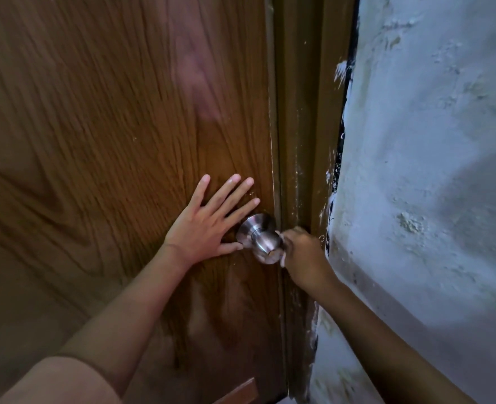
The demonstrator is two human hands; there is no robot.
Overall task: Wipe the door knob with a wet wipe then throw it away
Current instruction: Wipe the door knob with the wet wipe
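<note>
the right hand (302,255) has its fingers curled in a bunch against the right side of the door knob (265,243); a thin white edge shows between them and the metal, which i take to be the wet wipe (282,259), pinched there and mostly hidden; the left hand (208,225) lies flat on the door (109,141) just left of the knob, fingers spread and pointing up, thumb tip touching or nearly touching the round base plate; it looks to be bracing the door; beyond the hands, the brown door frame (302,126) and a rough white wall (430,170) on the right; judging by this, the wiping is under way, with the knob's right side covered and its front and left side bare of the wipe; throwing the wipe away is not yet done, and no bin is in view
</note>
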